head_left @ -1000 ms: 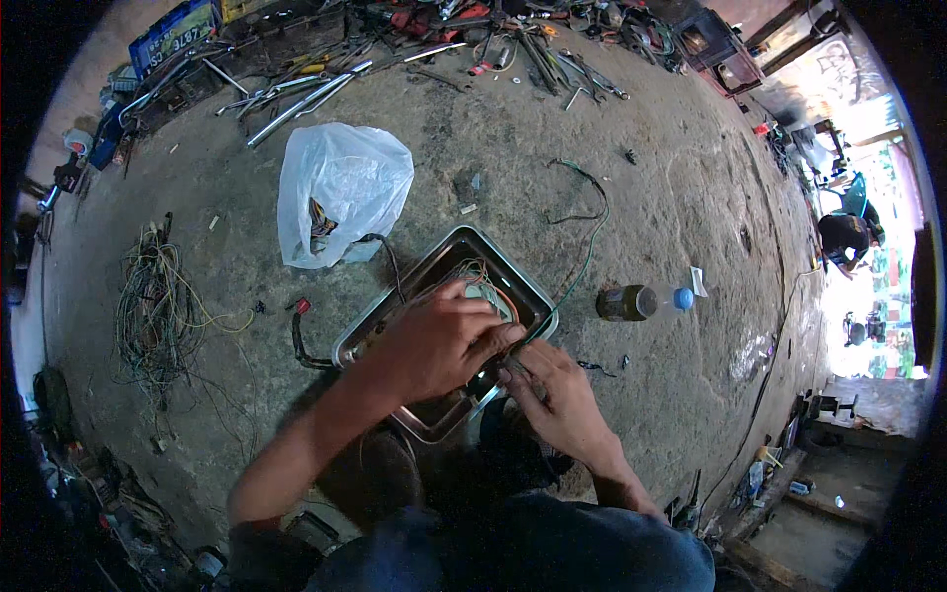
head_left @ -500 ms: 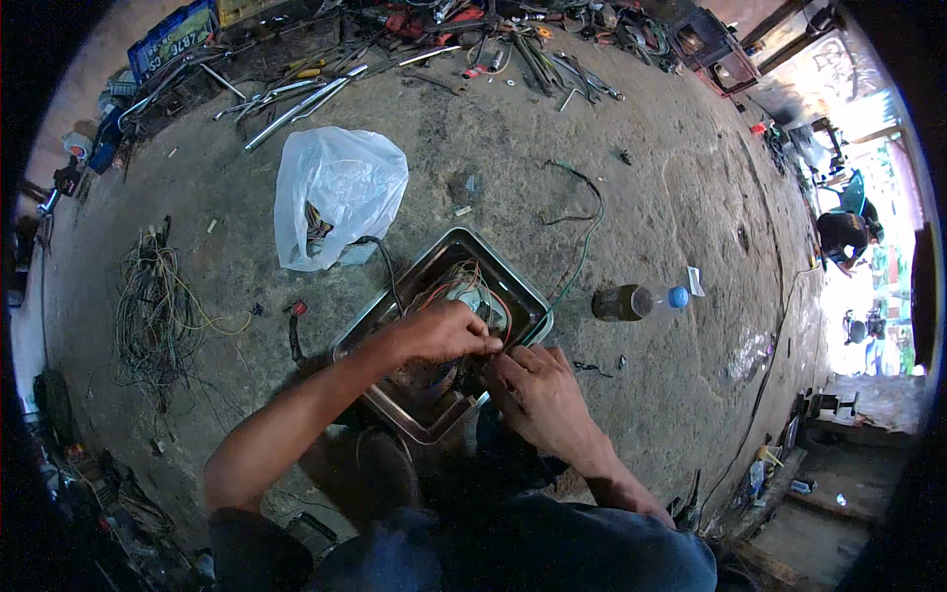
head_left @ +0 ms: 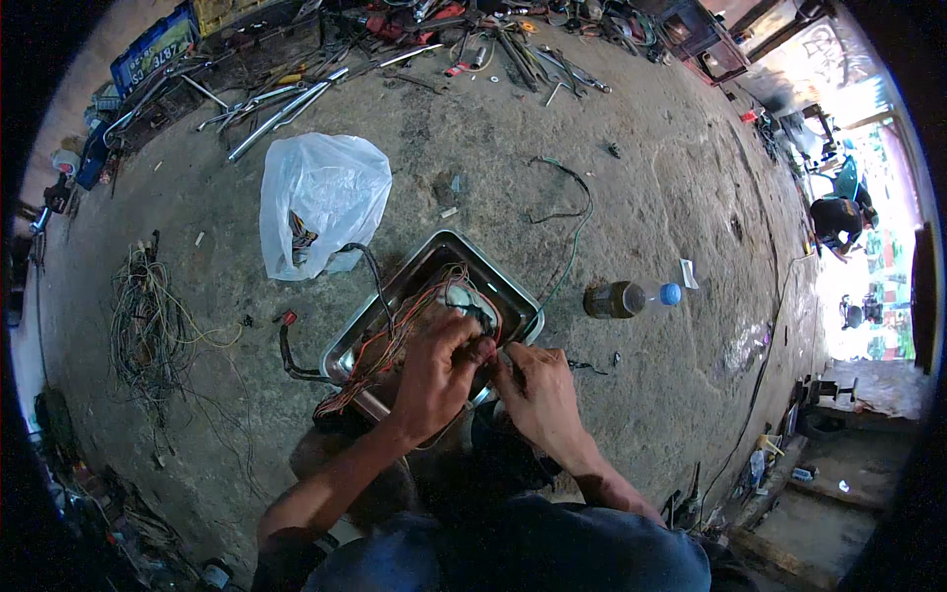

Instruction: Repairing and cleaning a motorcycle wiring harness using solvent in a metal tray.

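A dented metal tray (head_left: 431, 259) lies on the concrete floor, holding a tangled bundle of orange, red and black wires (head_left: 400, 326). My left hand (head_left: 440, 373) is closed on part of that bundle at the tray's near edge. My right hand (head_left: 538, 393) is beside it, fingers pinched on the same wires near a dark connector (head_left: 485, 321). Both hands touch each other over the tray's front rim. A black cable with a red plug (head_left: 287, 318) trails out of the tray to the left.
A white plastic bag (head_left: 318, 197) with wires lies behind the tray. A brown bottle with a blue cap (head_left: 621, 298) lies to the right. A heap of loose wire (head_left: 148, 326) sits at left. Metal rods and tools (head_left: 296, 94) line the far edge. A person (head_left: 837, 219) crouches far right.
My left hand has slid from the middle of the tray back to its near edge, meeting my right hand. More of the tray and its wires now shows.
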A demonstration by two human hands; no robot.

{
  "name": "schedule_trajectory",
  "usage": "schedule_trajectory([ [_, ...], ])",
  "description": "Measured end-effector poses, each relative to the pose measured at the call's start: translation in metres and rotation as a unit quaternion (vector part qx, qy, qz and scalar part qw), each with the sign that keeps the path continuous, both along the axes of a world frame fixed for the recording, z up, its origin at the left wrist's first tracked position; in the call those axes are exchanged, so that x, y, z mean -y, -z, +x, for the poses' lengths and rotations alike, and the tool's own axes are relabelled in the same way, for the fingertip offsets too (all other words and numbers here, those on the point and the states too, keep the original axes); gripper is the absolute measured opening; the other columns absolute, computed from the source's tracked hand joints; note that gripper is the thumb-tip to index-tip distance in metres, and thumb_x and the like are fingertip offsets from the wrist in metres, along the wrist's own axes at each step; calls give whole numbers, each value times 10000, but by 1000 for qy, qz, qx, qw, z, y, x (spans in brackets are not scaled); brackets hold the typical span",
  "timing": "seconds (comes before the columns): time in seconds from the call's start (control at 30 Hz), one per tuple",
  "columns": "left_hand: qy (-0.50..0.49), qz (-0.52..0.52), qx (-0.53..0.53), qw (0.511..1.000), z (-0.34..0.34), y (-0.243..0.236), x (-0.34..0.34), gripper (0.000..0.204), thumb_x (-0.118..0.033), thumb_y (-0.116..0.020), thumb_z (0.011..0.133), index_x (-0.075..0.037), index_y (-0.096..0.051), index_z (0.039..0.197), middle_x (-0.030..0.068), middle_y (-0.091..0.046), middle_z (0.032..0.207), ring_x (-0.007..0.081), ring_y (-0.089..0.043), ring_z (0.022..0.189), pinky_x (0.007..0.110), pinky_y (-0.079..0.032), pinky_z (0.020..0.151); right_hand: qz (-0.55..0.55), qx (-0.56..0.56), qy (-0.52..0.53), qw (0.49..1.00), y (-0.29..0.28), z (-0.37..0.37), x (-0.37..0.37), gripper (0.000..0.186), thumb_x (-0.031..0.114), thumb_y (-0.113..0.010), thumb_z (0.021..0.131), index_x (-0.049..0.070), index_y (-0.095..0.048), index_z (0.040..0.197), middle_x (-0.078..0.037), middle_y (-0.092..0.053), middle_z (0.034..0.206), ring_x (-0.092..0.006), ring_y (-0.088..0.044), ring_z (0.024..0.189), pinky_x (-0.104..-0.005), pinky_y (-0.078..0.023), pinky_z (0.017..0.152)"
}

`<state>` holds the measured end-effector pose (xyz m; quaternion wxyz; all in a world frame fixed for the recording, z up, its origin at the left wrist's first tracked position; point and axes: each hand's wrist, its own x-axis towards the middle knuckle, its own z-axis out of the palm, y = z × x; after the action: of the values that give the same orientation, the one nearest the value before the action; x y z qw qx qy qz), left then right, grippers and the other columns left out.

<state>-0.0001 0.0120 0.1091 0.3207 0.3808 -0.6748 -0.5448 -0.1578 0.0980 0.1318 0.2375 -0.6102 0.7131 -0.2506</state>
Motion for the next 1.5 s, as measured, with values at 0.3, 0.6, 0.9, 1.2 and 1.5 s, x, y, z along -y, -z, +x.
schedule_trajectory([
  [0.3, -22, -242, 8, 970, 32, 66, -51, 185, 81, -739, 832, -7, -716, 993, 147, -718, 1190, 326, -741, 1061, 382, -606, 889, 180, 578, 223, 764, -4, 9, 6, 271, 255, -577, 1114, 23, -666, 1005, 52, -539, 790, -82, -457, 707, -284, -394, 668],
  [0.6, 141, -326, 204, 912, 36, 121, -50, 686, -161, -599, 1020, -150, -317, 1646, 73, -381, 1699, 265, -492, 1450, 497, -492, 1077, 154, 635, 206, 729, -5, 0, 0, 253, 236, -553, 1118, 66, -591, 934, 59, -437, 753, -78, -406, 681, -265, -354, 645],
  [0.9, 175, -327, 216, 903, 3, 88, -27, 541, -184, -647, 977, -65, -575, 1499, 48, -404, 1706, 324, -600, 1244, 490, -502, 1010, 119, 523, 81, 840, -14, 17, -12, 256, 198, -575, 1123, -8, -638, 985, 44, -537, 791, -31, -466, 773, -248, -393, 662],
  [1.2, 224, 39, 146, 963, 58, -61, 48, 385, -348, -583, 1087, -5, -754, 1121, 187, -742, 1067, 380, -711, 1025, 497, -556, 956, -24, 103, -22, 994, -10, 2, -6, 138, 106, -685, 983, -24, -637, 987, -153, -629, 822, -324, -631, 766, -429, -483, 705],
  [1.5, 356, -133, 423, 823, -6, -18, 78, 716, -636, -454, 1073, 0, -779, 1029, 230, -770, 1053, 468, -729, 984, 557, -560, 916, -65, -21, -103, 992, -3, 11, -9, 149, 103, -741, 903, 37, -666, 1014, -112, -652, 924, -325, -632, 895, -450, -474, 799],
])
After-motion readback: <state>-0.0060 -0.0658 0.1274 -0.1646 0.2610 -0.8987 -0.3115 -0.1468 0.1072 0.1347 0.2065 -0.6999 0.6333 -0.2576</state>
